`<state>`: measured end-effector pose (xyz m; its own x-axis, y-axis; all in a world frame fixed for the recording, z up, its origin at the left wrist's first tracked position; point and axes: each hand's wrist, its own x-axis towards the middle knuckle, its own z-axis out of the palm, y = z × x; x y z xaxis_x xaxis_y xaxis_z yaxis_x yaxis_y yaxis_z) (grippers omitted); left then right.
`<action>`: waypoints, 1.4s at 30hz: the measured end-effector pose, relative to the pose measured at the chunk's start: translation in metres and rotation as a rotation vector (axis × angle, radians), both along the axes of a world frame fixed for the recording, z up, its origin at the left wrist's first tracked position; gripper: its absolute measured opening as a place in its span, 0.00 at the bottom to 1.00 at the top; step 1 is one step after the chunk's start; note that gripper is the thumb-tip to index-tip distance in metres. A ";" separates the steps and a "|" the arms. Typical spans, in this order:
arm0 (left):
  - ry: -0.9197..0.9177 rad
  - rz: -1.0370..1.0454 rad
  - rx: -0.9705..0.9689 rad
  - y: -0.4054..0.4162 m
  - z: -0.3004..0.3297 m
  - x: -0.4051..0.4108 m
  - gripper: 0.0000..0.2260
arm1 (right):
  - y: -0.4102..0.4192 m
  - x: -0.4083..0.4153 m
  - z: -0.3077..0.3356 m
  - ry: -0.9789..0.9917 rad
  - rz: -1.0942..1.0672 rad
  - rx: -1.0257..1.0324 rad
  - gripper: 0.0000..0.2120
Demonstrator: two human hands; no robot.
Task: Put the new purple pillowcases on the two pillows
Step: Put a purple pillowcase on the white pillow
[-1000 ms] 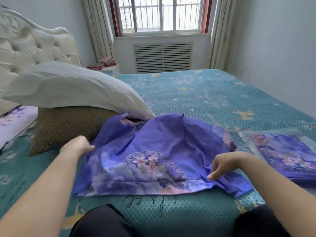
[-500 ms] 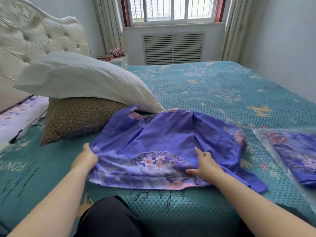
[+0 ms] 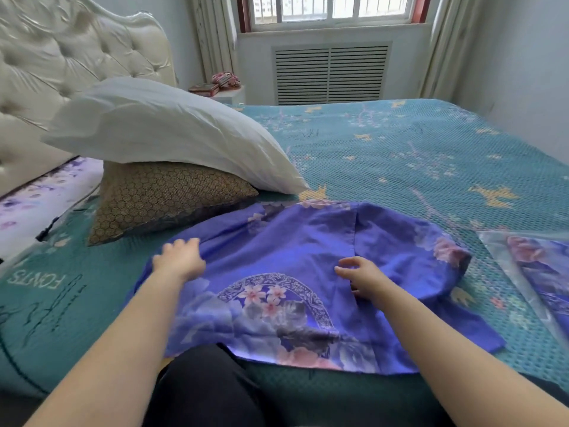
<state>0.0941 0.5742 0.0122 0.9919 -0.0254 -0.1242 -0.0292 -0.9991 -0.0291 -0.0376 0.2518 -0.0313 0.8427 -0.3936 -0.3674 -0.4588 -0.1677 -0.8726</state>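
A purple flowered pillowcase (image 3: 295, 266) lies spread on the teal bedspread in front of me. My left hand (image 3: 180, 257) rests on its left edge with fingers apart. My right hand (image 3: 361, 277) hovers over its middle near a seam, fingers curled and spread, holding nothing. A bare white pillow (image 3: 166, 131) lies on top of a brown patterned pillow (image 3: 166, 195) at the left, just behind the pillowcase. A second purple pillowcase (image 3: 542, 266) sits folded in a clear plastic bag at the right edge.
A cream tufted headboard (image 3: 61, 57) rises at the left. The teal bedspread (image 3: 415, 155) stretches back to the window wall. A small white bedside table (image 3: 229, 94) with a red box stands by the curtain. My dark-clad knee (image 3: 203, 383) is at the bed's near edge.
Both hands have moved farther up the pillowcase, away from its near edge. The right hand has lifted off the cloth and opened. The view has come closer.
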 end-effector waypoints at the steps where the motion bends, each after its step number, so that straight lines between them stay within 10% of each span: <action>1: 0.024 -0.050 -0.017 -0.018 0.001 0.000 0.24 | 0.001 0.006 -0.001 -0.007 -0.007 -0.044 0.06; 6: 0.108 -0.204 -0.281 -0.082 -0.008 0.008 0.22 | 0.015 0.043 0.020 0.102 0.349 -0.614 0.10; 10: -0.067 -0.163 -0.600 -0.100 -0.024 0.005 0.18 | 0.047 0.071 0.060 -0.521 0.261 -0.512 0.17; 14: -0.016 -0.139 -0.617 -0.090 -0.036 0.017 0.18 | 0.062 0.077 0.052 -0.142 0.728 -0.927 0.21; 17: -0.087 -0.058 -0.764 -0.088 -0.034 0.038 0.17 | 0.060 0.083 0.029 -0.056 0.658 -1.084 0.22; 27: -0.060 0.324 -1.603 -0.106 0.052 0.166 0.11 | 0.053 0.146 0.029 -0.160 0.376 -0.670 0.11; 32: -0.023 0.398 -1.619 -0.098 0.056 0.232 0.27 | 0.044 0.182 0.013 -0.313 0.273 -0.349 0.02; 42: -0.443 0.376 -1.702 -0.118 0.065 0.221 0.08 | 0.022 0.190 0.006 -0.433 0.067 -0.225 0.05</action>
<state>0.3149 0.4559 0.0768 0.9228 0.3828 0.0440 -0.0935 0.1117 0.9893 0.1526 0.2741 -0.0251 0.9254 -0.3627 0.1102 -0.0438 -0.3909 -0.9194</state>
